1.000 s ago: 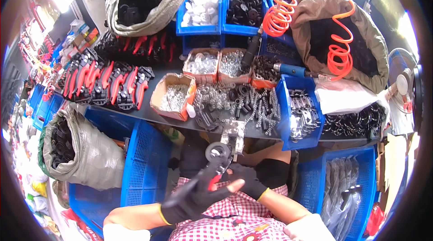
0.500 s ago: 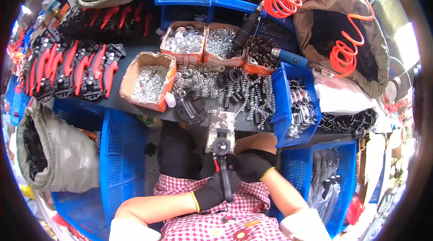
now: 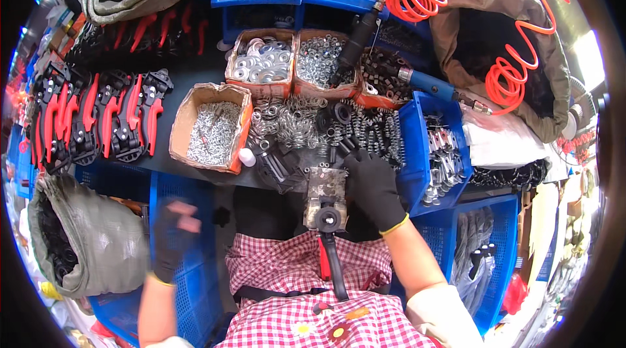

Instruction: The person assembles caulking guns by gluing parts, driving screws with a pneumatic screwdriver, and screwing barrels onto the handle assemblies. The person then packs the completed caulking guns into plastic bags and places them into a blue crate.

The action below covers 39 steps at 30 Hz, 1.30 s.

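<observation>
In a black glove with bare fingertips, my left hand [image 3: 173,237] is off to the left over a blue basket. Motion smears its fingers. My right hand [image 3: 377,190], also black-gloved, reaches to the bench edge, its fingertips at short black tubes [image 3: 345,146]. Glove and tubes merge in black, so a grip cannot be made out. Between my hands a metal fixture [image 3: 326,182] juts from the bench. A black handle with a red lever [image 3: 332,263] rests there, a round black disc [image 3: 327,219] on its top, its lower end over my checked apron.
Cardboard boxes of small metal parts [image 3: 214,130] and loose springs [image 3: 293,120] cover the bench. Red-and-black lever assemblies [image 3: 98,116] lie left. A blue bin of metal pieces [image 3: 417,152] stands right, below a blue air tool [image 3: 427,84] on a coiled orange hose.
Both hands have left the handle on the fixture. My left hand has swung out to the left; my right hand has moved up to the black tubes. The view has shifted slightly.
</observation>
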Each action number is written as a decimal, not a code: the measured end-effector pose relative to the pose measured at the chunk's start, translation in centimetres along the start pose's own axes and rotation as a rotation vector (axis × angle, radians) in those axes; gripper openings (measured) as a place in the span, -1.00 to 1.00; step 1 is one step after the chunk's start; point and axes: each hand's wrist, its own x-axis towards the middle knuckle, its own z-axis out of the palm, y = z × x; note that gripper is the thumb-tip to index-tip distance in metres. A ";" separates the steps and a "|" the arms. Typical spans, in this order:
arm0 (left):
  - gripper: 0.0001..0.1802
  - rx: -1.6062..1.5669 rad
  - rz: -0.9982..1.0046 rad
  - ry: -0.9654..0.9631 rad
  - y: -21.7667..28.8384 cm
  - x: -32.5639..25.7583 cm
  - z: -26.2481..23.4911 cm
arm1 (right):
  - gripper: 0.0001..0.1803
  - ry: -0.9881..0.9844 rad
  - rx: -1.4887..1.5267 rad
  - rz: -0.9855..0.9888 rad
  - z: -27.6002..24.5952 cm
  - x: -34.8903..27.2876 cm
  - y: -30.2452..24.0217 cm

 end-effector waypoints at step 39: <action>-0.48 0.162 -0.270 1.208 -17.0 -11.4 -28.8 | -0.75 0.143 0.691 -0.420 -2.7 -0.6 -1.4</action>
